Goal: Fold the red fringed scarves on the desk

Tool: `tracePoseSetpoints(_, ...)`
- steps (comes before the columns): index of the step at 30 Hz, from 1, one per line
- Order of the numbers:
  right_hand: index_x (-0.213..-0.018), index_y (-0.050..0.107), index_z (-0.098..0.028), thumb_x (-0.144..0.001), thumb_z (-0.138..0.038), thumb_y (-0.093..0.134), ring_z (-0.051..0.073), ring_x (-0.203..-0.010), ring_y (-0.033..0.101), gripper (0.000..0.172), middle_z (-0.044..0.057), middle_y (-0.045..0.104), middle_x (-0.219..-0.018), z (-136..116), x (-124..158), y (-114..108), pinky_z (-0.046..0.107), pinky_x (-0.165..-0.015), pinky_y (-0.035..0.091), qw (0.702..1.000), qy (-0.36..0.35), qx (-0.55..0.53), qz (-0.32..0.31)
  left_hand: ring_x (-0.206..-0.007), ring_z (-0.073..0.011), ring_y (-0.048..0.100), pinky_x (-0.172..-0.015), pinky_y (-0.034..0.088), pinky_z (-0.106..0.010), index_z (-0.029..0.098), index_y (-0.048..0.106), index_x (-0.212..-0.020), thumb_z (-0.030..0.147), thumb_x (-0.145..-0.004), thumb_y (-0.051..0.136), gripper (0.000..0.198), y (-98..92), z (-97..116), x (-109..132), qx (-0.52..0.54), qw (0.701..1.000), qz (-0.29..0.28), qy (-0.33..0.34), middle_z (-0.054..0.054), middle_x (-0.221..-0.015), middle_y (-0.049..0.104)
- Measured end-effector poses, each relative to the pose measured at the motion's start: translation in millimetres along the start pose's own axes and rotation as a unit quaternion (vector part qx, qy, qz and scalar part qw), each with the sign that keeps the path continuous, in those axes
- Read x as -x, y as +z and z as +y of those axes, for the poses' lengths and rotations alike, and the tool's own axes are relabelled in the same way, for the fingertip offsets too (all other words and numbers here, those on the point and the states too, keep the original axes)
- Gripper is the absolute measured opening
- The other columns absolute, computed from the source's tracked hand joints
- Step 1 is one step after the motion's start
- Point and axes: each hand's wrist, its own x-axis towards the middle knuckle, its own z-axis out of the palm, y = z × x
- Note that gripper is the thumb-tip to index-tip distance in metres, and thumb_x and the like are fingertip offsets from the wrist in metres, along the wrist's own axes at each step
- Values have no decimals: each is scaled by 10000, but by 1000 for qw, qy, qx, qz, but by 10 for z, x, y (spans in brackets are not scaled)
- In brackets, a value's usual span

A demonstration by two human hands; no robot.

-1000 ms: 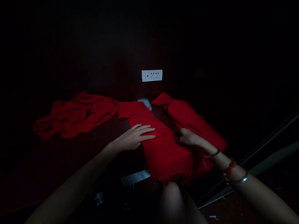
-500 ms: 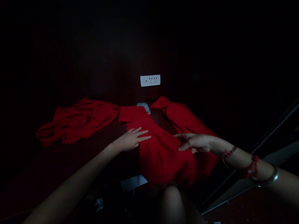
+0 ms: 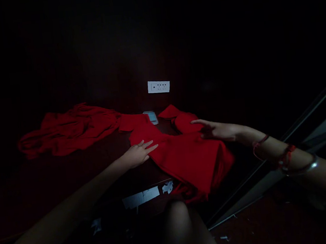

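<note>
Folded red cloth (image 3: 190, 158) spread at the table's (image 3: 69, 174) front edge, lower hem hanging over; pinned at its left side by the left hand (image 3: 138, 153), flat, fingers splayed, gripping nothing; met at its far right fold by the right hand (image 3: 219, 131), fingers stretched open, seemingly just touching in this dark; crumpled red garment (image 3: 65, 130) toward the table's left edge; white socket plate (image 3: 158, 86) on the wall behind; paper strip (image 3: 141, 197) below the front edge

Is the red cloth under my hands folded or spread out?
Partly folded: the red cloth lies doubled in layers between the left hand and right hand, while the rest sits crumpled, not flat.
</note>
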Motion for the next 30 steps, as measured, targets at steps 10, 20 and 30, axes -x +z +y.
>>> tracePoseSetpoints(10,-1265,301,-207,-747,-275,489,249,-934,511,555,128,528,-1083,115,-896,-534,362,-759,394,829,34,550,95,-900,-308,548,-686,398,-468,238,346,-1248,97,-787,276,488,-69,426,-587,-29,965,-45,-256,-182,-1275,333)
tracePoseSetpoints(20,-1245,302,-207,-782,-300,416,221,-1142,300,486,108,329,-1239,1092,0,303,394,-923,301,873,-119,375,287,-1115,-387,339,-766,275,-603,162,370,-1237,48,-763,226,508,81,396,-645,-30,980,72,-182,-191,-1229,399)
tracePoseSetpoints(30,-997,551,-152,-749,-69,372,166,-881,465,317,83,521,-976,922,-39,77,268,-763,392,855,-114,405,303,-890,-184,530,-636,451,-259,193,480,-1052,91,-800,325,313,55,527,-781,-24,995,87,41,-82,-1046,507)
